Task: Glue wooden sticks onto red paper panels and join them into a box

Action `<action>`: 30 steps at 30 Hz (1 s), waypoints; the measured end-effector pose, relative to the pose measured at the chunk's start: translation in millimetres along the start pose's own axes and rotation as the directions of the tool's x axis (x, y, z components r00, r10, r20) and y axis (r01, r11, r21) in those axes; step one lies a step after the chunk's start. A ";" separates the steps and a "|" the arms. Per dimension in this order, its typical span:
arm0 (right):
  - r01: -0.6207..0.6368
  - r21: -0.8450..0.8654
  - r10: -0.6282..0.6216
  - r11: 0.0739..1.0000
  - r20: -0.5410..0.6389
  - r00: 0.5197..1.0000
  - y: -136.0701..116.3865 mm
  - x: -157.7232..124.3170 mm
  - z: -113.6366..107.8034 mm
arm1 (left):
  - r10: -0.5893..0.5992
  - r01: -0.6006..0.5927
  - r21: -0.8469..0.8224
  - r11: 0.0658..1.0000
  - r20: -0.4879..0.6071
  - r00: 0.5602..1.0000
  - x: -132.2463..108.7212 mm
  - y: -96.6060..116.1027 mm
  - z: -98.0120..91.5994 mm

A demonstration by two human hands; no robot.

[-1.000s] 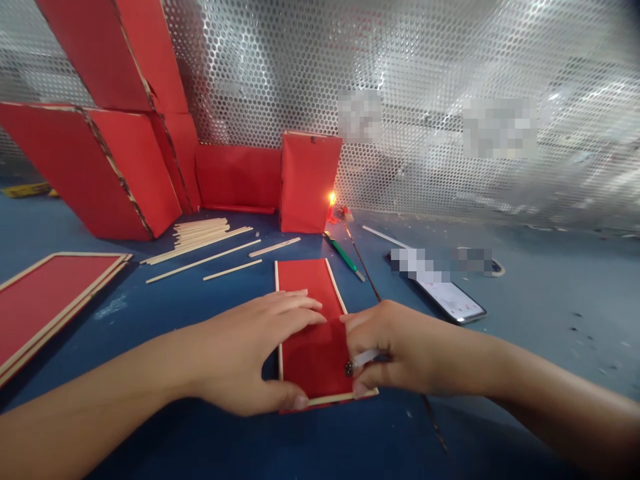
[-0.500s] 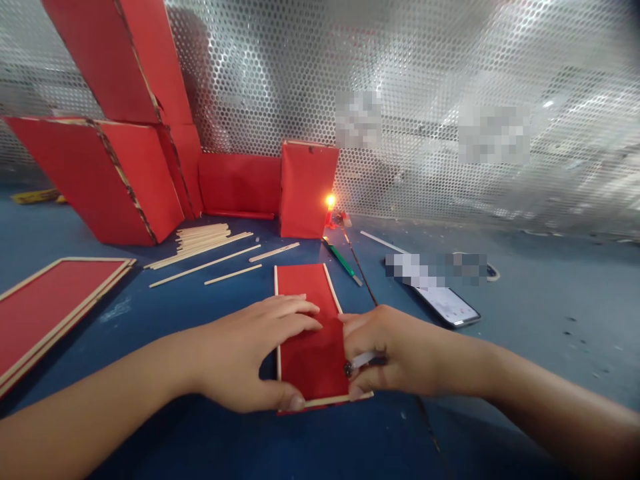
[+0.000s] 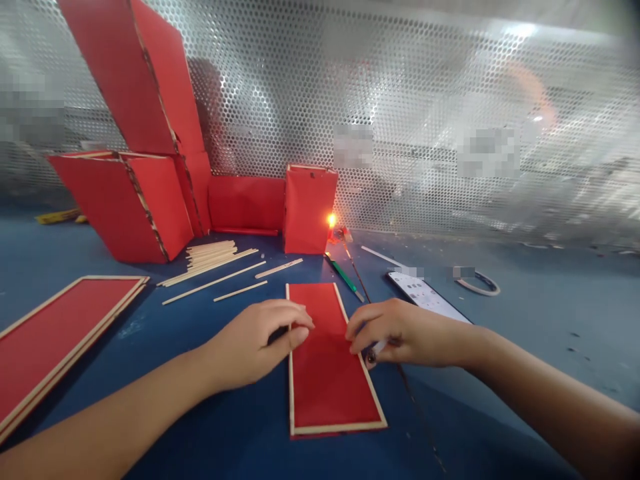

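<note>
A flat red panel (image 3: 333, 373) lies on the blue surface, edged with pale wooden sticks down both sides and across the near end. Over its left edge, my left hand (image 3: 263, 343) hovers with loosely curled fingers and a gap inside the curl; it holds nothing that shows. My right hand (image 3: 395, 333) is at the panel's right edge, its fingertips reaching over the stick. Tucked in that hand is a slim whitish tube with a dark round end (image 3: 371, 358); its exact kind is unclear.
Loose wooden sticks (image 3: 210, 257) lie beyond, beside a green-handled craft knife (image 3: 345, 275). A lit flame (image 3: 331, 219) burns near a red box (image 3: 310, 210). Taller red boxes (image 3: 150, 207) stand left, another framed panel (image 3: 55, 340) nearer. A phone (image 3: 425, 293) lies right.
Both hands have lifted off the panel's near end, uncovering its near stick. My left thumb has drawn in toward the fingers. The view has shifted, so the scene sits lower.
</note>
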State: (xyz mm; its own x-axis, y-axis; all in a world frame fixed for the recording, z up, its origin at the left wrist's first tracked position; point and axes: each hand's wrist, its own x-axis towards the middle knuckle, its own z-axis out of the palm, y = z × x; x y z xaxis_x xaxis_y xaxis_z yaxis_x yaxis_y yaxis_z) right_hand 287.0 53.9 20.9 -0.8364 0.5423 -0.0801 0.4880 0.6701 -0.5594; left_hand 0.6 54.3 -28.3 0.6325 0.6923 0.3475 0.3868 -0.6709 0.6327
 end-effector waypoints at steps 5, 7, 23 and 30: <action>0.151 -0.026 -0.152 0.988 -0.015 0.988 -12.4 3.0 19.3 | -0.150 0.152 -0.014 0.988 -0.286 0.946 5.9 -2.9 -19.0; 0.187 -0.044 -0.188 0.981 -0.018 0.982 -24.3 3.3 32.9 | -0.193 0.198 -0.024 0.980 -0.363 0.912 6.9 -5.0 -24.7; -0.317 -0.103 0.239 0.943 -0.453 0.859 29.3 -0.1 -1.8 | 0.198 -0.195 0.130 0.972 -0.006 0.980 -18.9 60.9 48.3; -0.353 -0.113 0.309 0.929 -0.292 0.905 16.6 0.8 -1.6 | 0.044 -0.227 0.503 0.834 0.349 0.936 -15.9 65.0 60.5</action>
State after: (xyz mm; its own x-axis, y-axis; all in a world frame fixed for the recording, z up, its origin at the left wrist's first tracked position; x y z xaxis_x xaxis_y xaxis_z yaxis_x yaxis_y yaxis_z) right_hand 294.8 66.2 12.8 -0.5333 0.8459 -0.0040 0.7769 0.4879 -0.3979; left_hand 56.3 -16.4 -34.6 0.8432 0.5257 0.1121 0.5166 -0.8502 0.1011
